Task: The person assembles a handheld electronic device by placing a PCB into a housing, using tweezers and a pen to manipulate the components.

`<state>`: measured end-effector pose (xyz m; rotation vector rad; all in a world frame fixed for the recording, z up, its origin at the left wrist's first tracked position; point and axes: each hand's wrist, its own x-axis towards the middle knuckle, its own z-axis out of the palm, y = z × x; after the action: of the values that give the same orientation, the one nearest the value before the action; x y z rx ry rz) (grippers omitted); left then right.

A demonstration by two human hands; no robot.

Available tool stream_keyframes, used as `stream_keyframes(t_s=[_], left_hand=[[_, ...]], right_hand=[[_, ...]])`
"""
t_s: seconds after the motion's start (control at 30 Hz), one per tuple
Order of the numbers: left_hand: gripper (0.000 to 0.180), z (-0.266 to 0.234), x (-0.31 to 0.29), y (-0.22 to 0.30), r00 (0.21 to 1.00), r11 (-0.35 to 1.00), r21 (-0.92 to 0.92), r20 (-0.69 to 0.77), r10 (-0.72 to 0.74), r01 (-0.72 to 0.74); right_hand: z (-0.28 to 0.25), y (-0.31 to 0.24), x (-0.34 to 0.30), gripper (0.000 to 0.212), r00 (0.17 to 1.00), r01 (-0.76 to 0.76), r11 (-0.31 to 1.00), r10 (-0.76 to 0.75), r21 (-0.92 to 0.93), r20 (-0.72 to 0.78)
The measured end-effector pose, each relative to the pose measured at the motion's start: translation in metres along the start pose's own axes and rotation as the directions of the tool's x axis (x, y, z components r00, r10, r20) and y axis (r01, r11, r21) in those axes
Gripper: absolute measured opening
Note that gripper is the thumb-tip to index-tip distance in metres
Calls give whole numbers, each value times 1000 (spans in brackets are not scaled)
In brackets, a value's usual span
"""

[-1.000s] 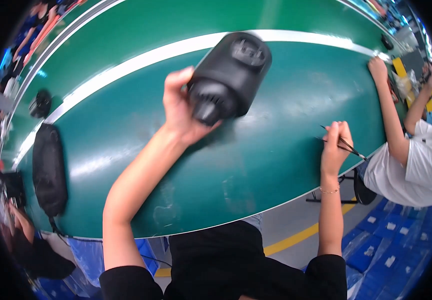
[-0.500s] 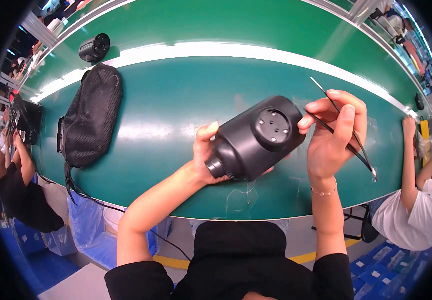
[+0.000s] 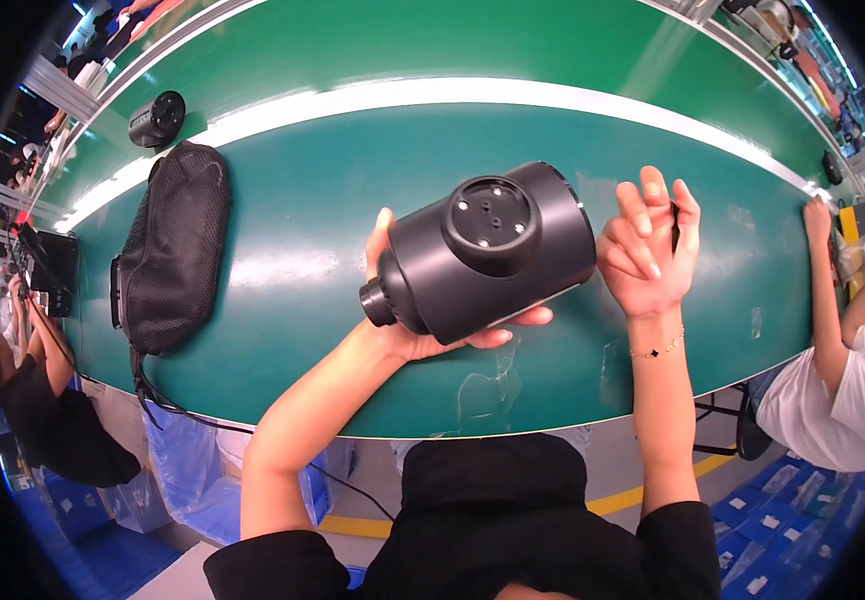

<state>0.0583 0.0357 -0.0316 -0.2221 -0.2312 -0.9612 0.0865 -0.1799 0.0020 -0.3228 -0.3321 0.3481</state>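
My left hand is closed round a black cylindrical housing from below and behind, tilted with its narrow neck toward the lower left. A round raised boss with several shiny screws faces up on its side. My right hand is just off the wide end of the housing, palm turned up and fingers half curled. A thin dark strip of the slim black tweezers shows between those fingers; the rest is hidden.
On the green table, a black mesh pouch with a cord lies to the left. Behind it rests a smaller black cylinder. Co-workers sit at both sides. Blue-lined bins stand below the table edge.
The housing has moved slightly left and up and turned, its boss now facing more upward. My right hand has rolled palm-up, and the tweezers, plainly visible before, are now mostly hidden.
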Motion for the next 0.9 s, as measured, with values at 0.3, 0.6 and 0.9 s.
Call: stream_keyframes(t_s=[0.3, 0.6, 0.9], left_hand=[[71, 11, 9, 11, 984, 985, -56, -80, 156, -161], [116, 25, 22, -3, 792, -118, 989, 145, 592, -93], [123, 14, 15, -13, 770, -529, 848, 365, 524, -42]], right_hand=[[-6, 7, 1, 51, 956, -121, 992, 104, 43, 276], [-8, 6, 1, 45, 922, -262, 964, 240, 33, 303], [-23, 30, -1, 53, 936, -223, 958, 159, 179, 314]])
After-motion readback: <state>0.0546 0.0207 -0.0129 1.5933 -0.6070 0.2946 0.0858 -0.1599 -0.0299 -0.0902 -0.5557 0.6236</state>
